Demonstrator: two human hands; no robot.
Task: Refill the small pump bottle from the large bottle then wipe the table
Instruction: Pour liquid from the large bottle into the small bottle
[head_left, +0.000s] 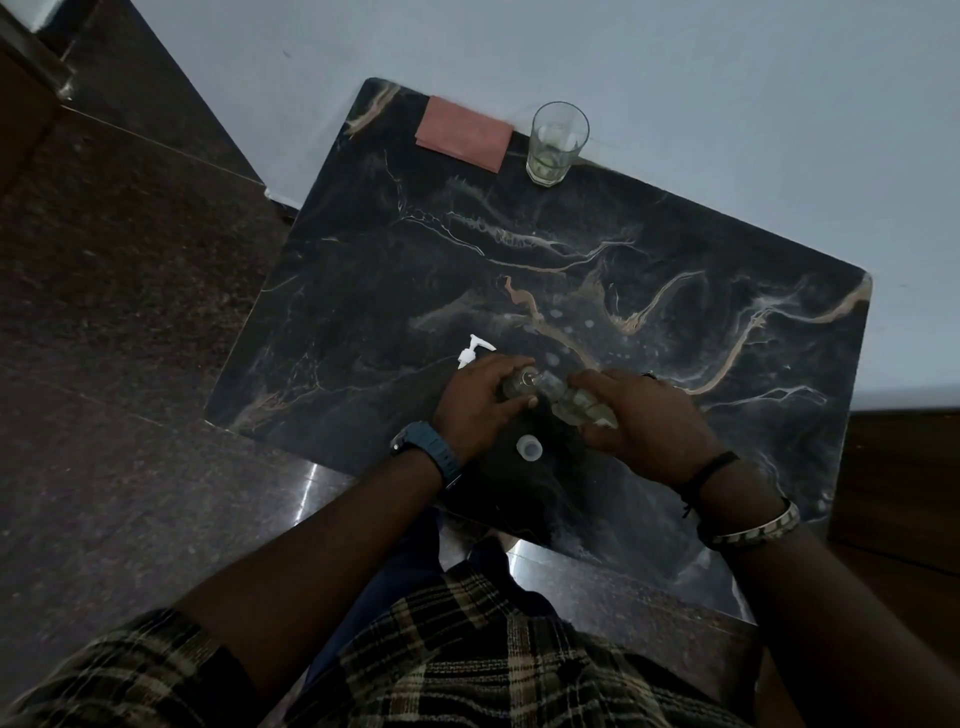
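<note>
You are in the pouring step: your left hand has its grip closed around the small pump bottle near the front of the marble surface, and your right hand grips the large bottle, tilted with its mouth at the small bottle's opening. The pump head and a cap lie beside your hands. Next, I think, you must stop before it overflows, then take the pink cloth at the far edge.

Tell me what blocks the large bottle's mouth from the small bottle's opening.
Nothing visible does. The large bottle is tilted mouth-first onto the small bottle; the pump head and cap lie aside on the table.
</note>
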